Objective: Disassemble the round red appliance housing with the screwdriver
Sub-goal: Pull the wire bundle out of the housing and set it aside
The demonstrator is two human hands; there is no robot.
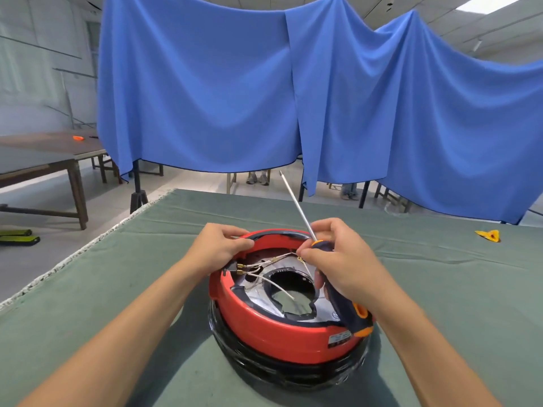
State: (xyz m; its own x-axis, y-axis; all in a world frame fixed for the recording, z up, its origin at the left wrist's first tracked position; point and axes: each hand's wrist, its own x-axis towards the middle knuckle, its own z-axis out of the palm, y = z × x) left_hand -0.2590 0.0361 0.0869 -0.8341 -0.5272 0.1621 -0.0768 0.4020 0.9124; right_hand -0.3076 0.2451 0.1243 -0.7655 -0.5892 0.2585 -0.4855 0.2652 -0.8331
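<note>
The round red appliance housing (273,327) sits on a black ring base on the green table cover (147,289), its inside exposed with white wires (264,277) and a silver plate around a central hole. My left hand (219,245) grips the housing's far left rim, fingers curled over the edge. My right hand (338,259) holds the screwdriver (343,301) by its dark blue and orange handle, with the metal shaft pointing up and away from the housing. The thumb and forefinger of that hand also pinch at a wire near the far rim.
A small yellow and red object (489,235) lies on the cover at the far right. Blue cloth (264,98) hangs behind the table. Wooden tables (50,163) stand to the left, one with an orange item (78,138). The table's left edge runs diagonally.
</note>
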